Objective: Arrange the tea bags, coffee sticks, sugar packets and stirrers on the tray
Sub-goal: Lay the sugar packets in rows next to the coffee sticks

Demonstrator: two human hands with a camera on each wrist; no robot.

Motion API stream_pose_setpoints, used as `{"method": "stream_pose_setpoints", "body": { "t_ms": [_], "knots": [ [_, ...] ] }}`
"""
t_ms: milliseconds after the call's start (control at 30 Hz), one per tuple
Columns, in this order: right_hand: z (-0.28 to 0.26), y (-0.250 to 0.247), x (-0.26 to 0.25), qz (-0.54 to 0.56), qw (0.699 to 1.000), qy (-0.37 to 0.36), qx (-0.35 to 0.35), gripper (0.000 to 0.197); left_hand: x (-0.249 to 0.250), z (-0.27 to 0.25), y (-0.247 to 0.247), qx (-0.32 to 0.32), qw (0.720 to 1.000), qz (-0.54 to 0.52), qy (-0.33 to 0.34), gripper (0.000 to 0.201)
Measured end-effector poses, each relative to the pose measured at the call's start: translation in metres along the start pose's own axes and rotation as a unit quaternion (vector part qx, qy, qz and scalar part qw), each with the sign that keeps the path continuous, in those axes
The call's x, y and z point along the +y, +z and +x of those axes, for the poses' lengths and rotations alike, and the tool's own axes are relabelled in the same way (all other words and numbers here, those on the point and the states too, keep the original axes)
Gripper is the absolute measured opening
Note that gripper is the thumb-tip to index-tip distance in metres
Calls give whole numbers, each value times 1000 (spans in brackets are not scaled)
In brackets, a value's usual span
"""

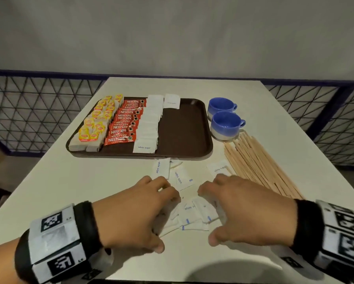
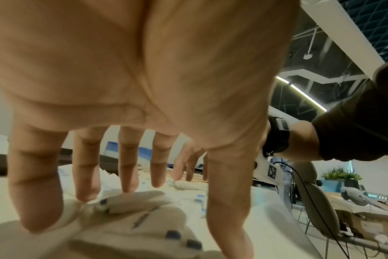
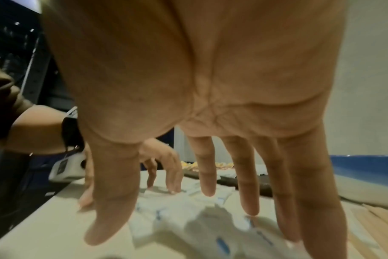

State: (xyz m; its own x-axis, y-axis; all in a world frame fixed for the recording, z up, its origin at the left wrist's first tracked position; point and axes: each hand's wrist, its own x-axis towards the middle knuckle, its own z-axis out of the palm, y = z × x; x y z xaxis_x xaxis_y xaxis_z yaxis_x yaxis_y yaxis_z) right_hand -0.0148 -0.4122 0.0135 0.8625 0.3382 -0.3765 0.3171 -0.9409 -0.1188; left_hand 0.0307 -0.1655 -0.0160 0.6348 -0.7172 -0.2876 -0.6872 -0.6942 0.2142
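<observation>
both hands hovered low over the near part of the white surface (image 1: 55, 181), palms down, each grip spread: the left hand (image 1: 131, 210) had straight, splayed fingers (image 2: 126, 163) whose tips touched a loose heap of white sugar packets (image 1: 192, 216), and the right hand (image 1: 243, 212) reached down the same way from the other side, its fingertips (image 3: 207, 189) at or just above the packets. neither hand was curled round anything. the heap lay between the two hands, with a few more packets scattered just beyond it, near the front rim of the brown tray (image 1: 184, 132).

on the tray, yellow-tagged tea bags (image 1: 96, 124) filled the left end, red nescafe coffee sticks (image 1: 123, 124) ran in a column beside them, and a column of white sugar packets sat next to those, with one more packet at the far rim. the tray's right part was bare. wooden stirrers (image 1: 258, 167) lay in a fanned bundle on the surface to the right of the tray, just beside the right hand. two blue cups (image 1: 223, 117) stood by the tray's right edge, beyond the stirrers.
</observation>
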Motion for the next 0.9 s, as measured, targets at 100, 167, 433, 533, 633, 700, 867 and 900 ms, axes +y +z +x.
{"method": "stream_pose_setpoints", "body": {
  "t_ms": [100, 167, 433, 533, 633, 700, 867, 900],
  "knots": [
    [9, 8, -3, -31, 999, -16, -6, 79, 0, 1, 1, 14, 1000, 8, -19, 81],
    [14, 7, -3, -31, 999, -24, 6, 68, 2, 1, 0, 23, 999, 9, -23, 67],
    [24, 3, -12, -74, 995, -59, 30, 34, 15, 4, 6, 57, 996, 69, -27, 47],
    [27, 3, -11, -81, 994, -75, 9, 44, 10, 5, 1, 45, 998, 25, -42, 56],
    [32, 3, -11, -108, 990, -86, -9, 50, 5, 5, -3, 50, 998, -5, -45, 45],
    [35, 3, -13, -122, 988, -95, -8, 37, 6, 2, -3, 52, 998, 11, -37, 36],
    [36, -1, -18, -142, 985, -101, 16, 12, 9, 0, -6, 63, 997, 27, -45, 28],
    [37, -3, -18, -144, 985, -99, 17, 11, 8, 0, -7, 67, 996, 15, -49, 28]
  ]
}}
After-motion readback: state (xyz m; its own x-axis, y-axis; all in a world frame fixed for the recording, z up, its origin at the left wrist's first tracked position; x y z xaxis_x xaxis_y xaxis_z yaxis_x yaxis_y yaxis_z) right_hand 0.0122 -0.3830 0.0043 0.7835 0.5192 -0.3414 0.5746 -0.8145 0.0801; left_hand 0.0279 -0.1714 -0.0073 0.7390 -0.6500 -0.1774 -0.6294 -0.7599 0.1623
